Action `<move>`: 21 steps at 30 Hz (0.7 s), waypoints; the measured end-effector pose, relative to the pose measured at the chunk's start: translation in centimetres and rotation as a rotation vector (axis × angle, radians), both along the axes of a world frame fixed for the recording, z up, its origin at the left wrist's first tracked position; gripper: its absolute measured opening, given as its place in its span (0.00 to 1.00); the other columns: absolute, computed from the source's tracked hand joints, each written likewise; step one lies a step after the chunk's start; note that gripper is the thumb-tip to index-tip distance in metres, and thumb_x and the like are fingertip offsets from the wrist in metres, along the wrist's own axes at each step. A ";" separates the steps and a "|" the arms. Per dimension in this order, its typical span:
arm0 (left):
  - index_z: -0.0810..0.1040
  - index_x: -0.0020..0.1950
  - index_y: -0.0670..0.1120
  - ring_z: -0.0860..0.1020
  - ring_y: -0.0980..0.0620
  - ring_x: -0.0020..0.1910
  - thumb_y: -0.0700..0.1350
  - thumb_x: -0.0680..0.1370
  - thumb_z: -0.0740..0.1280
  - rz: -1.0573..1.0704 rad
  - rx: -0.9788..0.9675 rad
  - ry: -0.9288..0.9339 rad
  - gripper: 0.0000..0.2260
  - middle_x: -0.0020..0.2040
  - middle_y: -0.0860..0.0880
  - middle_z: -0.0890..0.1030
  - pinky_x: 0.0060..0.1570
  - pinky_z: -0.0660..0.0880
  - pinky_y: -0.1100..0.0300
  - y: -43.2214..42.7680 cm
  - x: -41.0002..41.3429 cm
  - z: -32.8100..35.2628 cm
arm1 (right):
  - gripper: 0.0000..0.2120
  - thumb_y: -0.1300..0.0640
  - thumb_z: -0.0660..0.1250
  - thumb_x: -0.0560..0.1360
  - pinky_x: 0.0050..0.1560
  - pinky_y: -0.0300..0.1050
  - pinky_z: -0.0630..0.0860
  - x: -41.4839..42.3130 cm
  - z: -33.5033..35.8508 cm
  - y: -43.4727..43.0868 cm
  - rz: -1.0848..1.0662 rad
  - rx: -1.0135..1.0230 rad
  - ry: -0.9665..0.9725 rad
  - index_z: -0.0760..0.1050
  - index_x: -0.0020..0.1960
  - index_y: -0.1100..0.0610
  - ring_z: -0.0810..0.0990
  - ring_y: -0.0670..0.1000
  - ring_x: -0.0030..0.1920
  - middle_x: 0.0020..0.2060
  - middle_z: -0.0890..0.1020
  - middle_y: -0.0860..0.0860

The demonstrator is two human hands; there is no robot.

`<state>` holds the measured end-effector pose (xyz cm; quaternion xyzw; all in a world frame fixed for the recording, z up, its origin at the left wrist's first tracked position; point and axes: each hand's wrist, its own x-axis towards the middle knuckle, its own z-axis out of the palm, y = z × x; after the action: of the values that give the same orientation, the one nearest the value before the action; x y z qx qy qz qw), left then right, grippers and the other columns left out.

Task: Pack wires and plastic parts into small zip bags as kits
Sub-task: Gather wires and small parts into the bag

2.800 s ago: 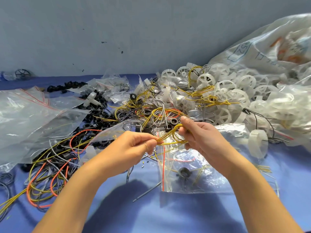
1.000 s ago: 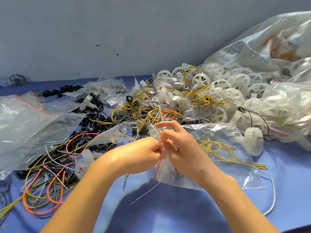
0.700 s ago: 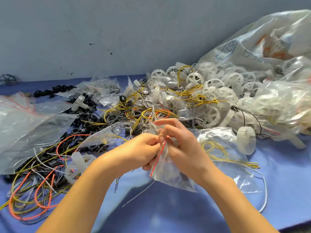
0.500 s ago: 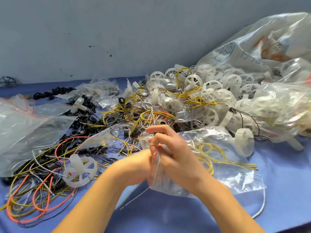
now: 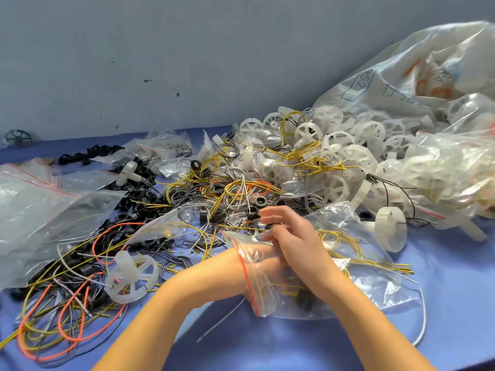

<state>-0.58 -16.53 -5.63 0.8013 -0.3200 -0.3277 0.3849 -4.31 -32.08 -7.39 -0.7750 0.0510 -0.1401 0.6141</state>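
A small clear zip bag (image 5: 270, 301) with a red seal line lies open at the centre front of the blue table (image 5: 442, 303). My left hand (image 5: 263, 261) is pushed inside its mouth up to the wrist and shows only through the plastic. Its fingers are hidden under my right hand (image 5: 297, 245), which lies on top of the bag and holds its upper lip, fingers partly spread. Yellow wire and a black part (image 5: 305, 301) sit inside the bag. Another clear bag with yellow wires (image 5: 359, 253) lies just to the right.
A white spoked wheel (image 5: 131, 277) lies on loose orange and yellow wires (image 5: 64, 319) at left. Black rings (image 5: 139, 194) and tangled wires fill the middle. A heap of white wheels (image 5: 348, 156) and a big sack (image 5: 401, 76) stand at right. Large clear bags (image 5: 40, 210) lie at far left.
My left hand has gone from pinching the bag's edge to reaching inside it. My right hand has shifted on top and spread its fingers. The yellow wire coil now lies in the bag at right.
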 end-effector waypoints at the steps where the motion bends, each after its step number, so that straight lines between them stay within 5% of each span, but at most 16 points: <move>1: 0.75 0.66 0.42 0.80 0.45 0.56 0.40 0.83 0.61 0.039 -0.020 0.024 0.13 0.59 0.44 0.81 0.50 0.80 0.51 0.2 -0.2 0.2 | 0.18 0.66 0.56 0.78 0.51 0.52 0.80 0.1 -0.1 -0.2 -0.020 0.011 0.023 0.78 0.54 0.47 0.84 0.48 0.45 0.51 0.82 0.46; 3: 0.80 0.61 0.45 0.82 0.39 0.49 0.41 0.82 0.62 0.057 -0.051 0.093 0.11 0.55 0.39 0.82 0.46 0.81 0.50 0.6 -0.3 0.8 | 0.17 0.65 0.56 0.78 0.49 0.45 0.79 0.2 -0.4 -0.3 -0.039 0.046 0.051 0.78 0.54 0.48 0.83 0.46 0.42 0.51 0.83 0.49; 6: 0.81 0.52 0.42 0.79 0.48 0.34 0.39 0.83 0.59 0.176 -0.129 0.106 0.11 0.41 0.42 0.83 0.34 0.79 0.57 2.0 0.4 2.2 | 0.17 0.66 0.57 0.78 0.44 0.39 0.75 0.4 -0.2 -0.5 -0.046 0.112 0.061 0.79 0.52 0.49 0.82 0.45 0.38 0.49 0.83 0.51; 10: 0.81 0.46 0.42 0.75 0.54 0.26 0.40 0.82 0.61 0.500 -0.254 -0.160 0.10 0.33 0.49 0.78 0.24 0.71 0.63 2.3 2.8 4.3 | 0.16 0.66 0.57 0.79 0.38 0.37 0.74 0.9 1.1 -0.9 -0.064 0.292 0.046 0.80 0.48 0.51 0.81 0.47 0.37 0.46 0.84 0.52; 14: 0.81 0.55 0.51 0.79 0.58 0.42 0.46 0.82 0.61 0.434 -0.087 -0.665 0.10 0.47 0.56 0.83 0.43 0.74 0.61 -2.2 6.3 5.6 | 0.14 0.65 0.58 0.80 0.34 0.36 0.76 1.6 2.1 -1.6 -0.141 0.522 0.054 0.80 0.48 0.52 0.81 0.46 0.33 0.41 0.84 0.48; 17: 0.79 0.62 0.47 0.78 0.52 0.56 0.43 0.82 0.57 0.351 0.133 -0.817 0.14 0.59 0.49 0.81 0.58 0.74 0.55 -6.3 9.9 5.1 | 0.14 0.65 0.58 0.79 0.35 0.39 0.73 2.0 2.6 -2.3 -0.197 0.686 0.056 0.79 0.48 0.53 0.79 0.45 0.31 0.38 0.82 0.47; 21: 0.80 0.54 0.46 0.78 0.46 0.48 0.41 0.82 0.57 0.274 0.459 -0.871 0.11 0.53 0.43 0.81 0.52 0.78 0.49 -9.0 13.2 3.3 | 0.15 0.65 0.56 0.79 0.37 0.39 0.73 2.1 3.2 -4.1 -0.254 0.843 -0.007 0.78 0.47 0.50 0.79 0.43 0.30 0.33 0.83 0.44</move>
<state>12.66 -25.55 -2.29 0.9620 -0.2624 0.0284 0.0694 -2.22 -36.15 -4.16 -0.4440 0.1965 -0.1840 0.8546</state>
